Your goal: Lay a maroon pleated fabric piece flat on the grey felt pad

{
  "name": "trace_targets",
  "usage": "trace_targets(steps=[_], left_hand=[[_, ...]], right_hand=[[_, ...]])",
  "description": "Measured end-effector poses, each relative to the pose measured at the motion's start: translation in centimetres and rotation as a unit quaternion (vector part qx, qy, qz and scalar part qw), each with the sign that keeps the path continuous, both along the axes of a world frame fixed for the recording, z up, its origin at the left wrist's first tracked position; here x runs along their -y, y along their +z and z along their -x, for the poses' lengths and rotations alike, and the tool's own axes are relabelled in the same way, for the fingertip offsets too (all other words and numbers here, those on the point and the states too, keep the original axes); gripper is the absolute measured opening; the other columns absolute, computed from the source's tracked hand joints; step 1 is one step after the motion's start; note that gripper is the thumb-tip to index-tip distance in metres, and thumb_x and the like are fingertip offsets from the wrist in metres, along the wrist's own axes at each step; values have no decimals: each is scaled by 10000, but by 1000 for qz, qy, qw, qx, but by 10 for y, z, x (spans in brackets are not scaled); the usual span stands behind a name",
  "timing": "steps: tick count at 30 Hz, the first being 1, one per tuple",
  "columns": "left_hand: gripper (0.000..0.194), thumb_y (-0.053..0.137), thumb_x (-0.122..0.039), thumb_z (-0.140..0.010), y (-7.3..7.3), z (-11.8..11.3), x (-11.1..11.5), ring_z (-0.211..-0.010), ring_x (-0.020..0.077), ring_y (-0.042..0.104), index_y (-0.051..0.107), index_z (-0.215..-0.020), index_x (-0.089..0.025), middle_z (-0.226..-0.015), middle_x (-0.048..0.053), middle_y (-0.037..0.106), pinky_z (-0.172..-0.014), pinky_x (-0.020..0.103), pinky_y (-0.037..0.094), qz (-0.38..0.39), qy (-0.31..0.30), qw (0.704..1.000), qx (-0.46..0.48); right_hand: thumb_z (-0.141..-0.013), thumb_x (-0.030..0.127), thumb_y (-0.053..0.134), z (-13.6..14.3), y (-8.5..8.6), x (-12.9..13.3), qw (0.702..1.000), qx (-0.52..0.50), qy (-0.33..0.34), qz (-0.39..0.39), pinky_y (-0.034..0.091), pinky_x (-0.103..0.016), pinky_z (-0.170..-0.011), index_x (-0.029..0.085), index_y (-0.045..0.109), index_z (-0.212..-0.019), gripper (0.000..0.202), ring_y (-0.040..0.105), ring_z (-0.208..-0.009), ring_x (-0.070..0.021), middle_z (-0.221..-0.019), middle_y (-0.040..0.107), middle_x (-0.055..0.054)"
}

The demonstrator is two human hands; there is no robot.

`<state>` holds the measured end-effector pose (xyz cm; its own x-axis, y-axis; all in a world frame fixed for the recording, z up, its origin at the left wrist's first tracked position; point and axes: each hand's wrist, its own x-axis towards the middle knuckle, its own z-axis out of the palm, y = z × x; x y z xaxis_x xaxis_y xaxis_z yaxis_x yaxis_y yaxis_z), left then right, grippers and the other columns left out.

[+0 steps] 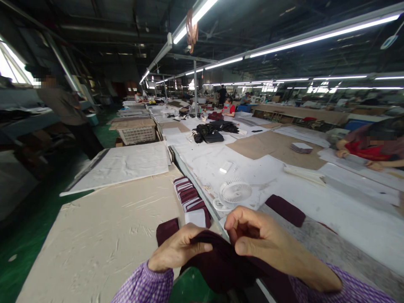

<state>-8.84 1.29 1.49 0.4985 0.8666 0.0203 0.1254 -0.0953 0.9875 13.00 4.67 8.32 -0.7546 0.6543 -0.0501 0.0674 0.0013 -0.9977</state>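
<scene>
Dark maroon fabric (221, 265) hangs in folds at the bottom centre, over the gap between the two tables. My left hand (184, 248) is closed on its upper edge, the thumb lying across the cloth. Just to the right, my right hand (260, 237) is held over the fabric with curved fingers parted from the thumb and nothing visible between them. Whether its thumb touches the cloth I cannot tell. Beyond my left hand lies a small maroon piece (167, 230). Past it runs a row of maroon and white pieces (191, 194), with a white piece (195, 218) at its near end.
A small white fan (235, 191) stands on the white-covered table (265, 174). A maroon panel (285, 209) lies to its right. On the left is a beige-covered table (104, 227). Black cloth items (210, 131) are piled farther back. A co-worker (375, 145) leans over the table's right side.
</scene>
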Motion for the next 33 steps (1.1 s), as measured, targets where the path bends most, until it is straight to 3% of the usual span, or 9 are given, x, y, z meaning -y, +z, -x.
trace_targets(steps=[5, 9, 12, 18, 25, 29, 33], left_hand=[[319, 600, -330, -828, 0, 0, -1, -850, 180, 669, 691, -1088, -170, -939, 57, 753, -767, 247, 511, 3, 1, 1000, -8], [299, 579, -297, -843, 2, -1, -2, -896, 193, 669, 685, -1102, -192, -987, 15, 747, -800, 251, 501, 10, 0, 1000, 22], [322, 594, -329, -833, 2, -1, -3, -907, 202, 671, 679, -1114, -195, -988, 42, 748, -808, 262, 505, 22, -15, 999, 30], [352, 587, -394, -829, -1, 2, -5, -934, 212, 666, 690, -1084, -174, -1040, 86, 733, -828, 279, 503, 23, -24, 999, 39], [330, 594, -340, -834, -4, 3, -5, -944, 211, 662, 676, -1115, -189, -1011, 78, 739, -850, 288, 500, 36, -18, 999, 31], [335, 584, -364, -835, -5, 1, -7, -935, 228, 652, 685, -1090, -171, -968, 75, 734, -825, 302, 508, 31, -32, 999, 21], [320, 602, -415, -809, -14, 0, -8, -839, 208, 631, 720, -950, -154, -881, 53, 714, -765, 287, 510, 26, 7, 1000, -7]], right_hand=[[-780, 382, 685, 1, 0, -2, 1000, 3, -3, 5, 301, -211, -530, 164, 562, -888, 272, 413, -593, -68, -705, 510, 52], [-799, 314, 664, 2, 2, -2, 1000, 25, -6, -10, 326, -211, -546, 173, 557, -884, 197, 432, -607, -68, -723, 524, 49], [-803, 251, 639, 3, 5, -2, 998, 53, -18, -36, 363, -215, -560, 189, 562, -879, 125, 474, -623, -79, -742, 558, 44], [-784, 123, 592, -1, 13, 3, 964, 143, -32, -220, 443, -239, -670, 226, 586, -882, 142, 570, -725, -112, -829, 633, 29], [-856, 90, 488, -7, 13, 7, 908, 192, -6, -372, 428, -270, -681, 249, 557, -927, 186, 585, -770, -132, -878, 647, 13], [-909, 96, 389, -9, 4, 3, 913, 175, -2, -369, 419, -258, -644, 232, 576, -897, 231, 556, -719, -114, -907, 605, -16], [-853, 22, 403, -17, -1, -5, 933, 123, -41, -336, 422, -237, -661, 210, 556, -816, 245, 545, -733, -109, -839, 585, -5]])
